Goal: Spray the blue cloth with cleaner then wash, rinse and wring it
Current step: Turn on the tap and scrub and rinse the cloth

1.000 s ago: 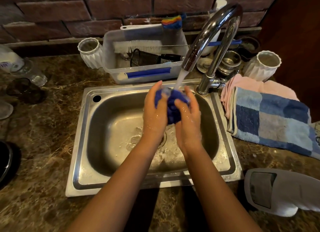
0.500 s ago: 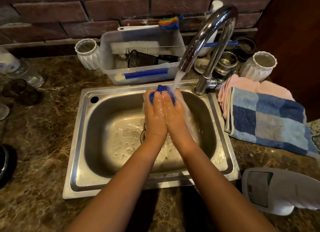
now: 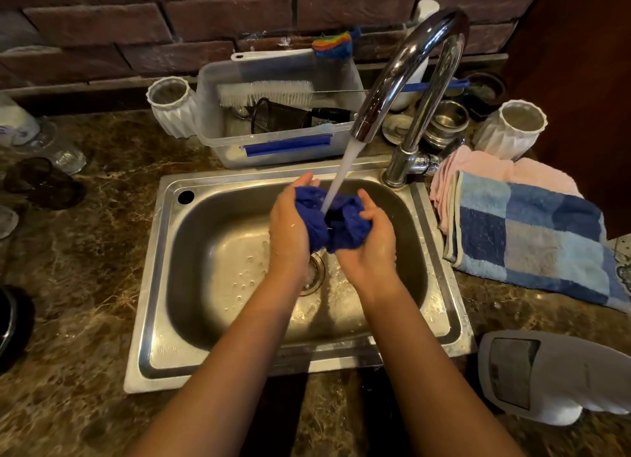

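The dark blue cloth (image 3: 336,222) is bunched up between both my hands over the steel sink (image 3: 218,248). My left hand (image 3: 292,231) cups its left side and my right hand (image 3: 370,241) cups its right side, palms turned inward. Water runs from the chrome tap (image 3: 406,77) and the stream lands on the middle of the cloth. A white spray bottle (image 3: 553,374) lies on its side on the counter at the lower right.
A clear plastic tub (image 3: 273,149) with brushes stands behind the sink. Two white ribbed cups (image 3: 172,108) (image 3: 512,128) flank it. A blue checked towel (image 3: 532,238) over a pink one (image 3: 491,169) lies right of the sink. Glasses (image 3: 41,139) stand at the left.
My hands were pressed together around the cloth half a second ago. They have spread apart and lowered slightly, and more of the cloth shows under the stream.
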The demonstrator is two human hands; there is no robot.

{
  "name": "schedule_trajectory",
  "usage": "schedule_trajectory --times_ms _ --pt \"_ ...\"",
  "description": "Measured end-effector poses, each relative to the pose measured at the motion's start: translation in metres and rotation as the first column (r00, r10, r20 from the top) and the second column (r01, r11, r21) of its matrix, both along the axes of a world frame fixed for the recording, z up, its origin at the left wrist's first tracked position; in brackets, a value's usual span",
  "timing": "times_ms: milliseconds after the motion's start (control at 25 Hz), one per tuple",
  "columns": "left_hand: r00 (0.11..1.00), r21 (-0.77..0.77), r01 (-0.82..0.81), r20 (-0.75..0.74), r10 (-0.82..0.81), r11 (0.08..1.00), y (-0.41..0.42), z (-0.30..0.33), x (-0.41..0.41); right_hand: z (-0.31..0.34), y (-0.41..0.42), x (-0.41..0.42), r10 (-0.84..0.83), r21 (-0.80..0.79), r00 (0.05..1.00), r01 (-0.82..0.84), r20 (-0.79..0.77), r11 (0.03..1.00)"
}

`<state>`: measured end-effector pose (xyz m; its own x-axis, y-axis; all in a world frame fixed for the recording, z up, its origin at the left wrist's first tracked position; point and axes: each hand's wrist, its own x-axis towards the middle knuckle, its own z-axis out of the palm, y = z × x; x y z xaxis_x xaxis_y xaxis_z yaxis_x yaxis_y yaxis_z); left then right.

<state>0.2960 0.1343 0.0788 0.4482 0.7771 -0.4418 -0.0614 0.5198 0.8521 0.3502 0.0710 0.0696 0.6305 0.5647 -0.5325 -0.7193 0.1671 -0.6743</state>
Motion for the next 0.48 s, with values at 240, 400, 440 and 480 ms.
schedule_trajectory --times_ms 240,400,440,480 --pt "0.960 0.595 0.197 -0.277 -0.032 0.779 -0.012 -0.018 0.003 0.015 0.023 -0.023 0.387 -0.395 0.658 -0.145 0.647 0.907" --pt "0.966 0.582 0.178 -0.258 -0.027 0.793 0.000 -0.013 0.013 0.003 0.023 -0.016 0.339 -0.409 0.649 -0.047 0.681 0.911" --pt "0.972 0.530 0.155 -0.230 -0.035 0.834 0.000 -0.007 0.015 0.007 0.022 -0.013 0.308 -0.412 0.658 0.003 0.687 0.911" --pt "0.974 0.478 0.125 -0.225 -0.017 0.869 0.001 -0.004 0.018 0.012 0.022 -0.009 0.274 -0.398 0.720 0.004 0.638 0.917"
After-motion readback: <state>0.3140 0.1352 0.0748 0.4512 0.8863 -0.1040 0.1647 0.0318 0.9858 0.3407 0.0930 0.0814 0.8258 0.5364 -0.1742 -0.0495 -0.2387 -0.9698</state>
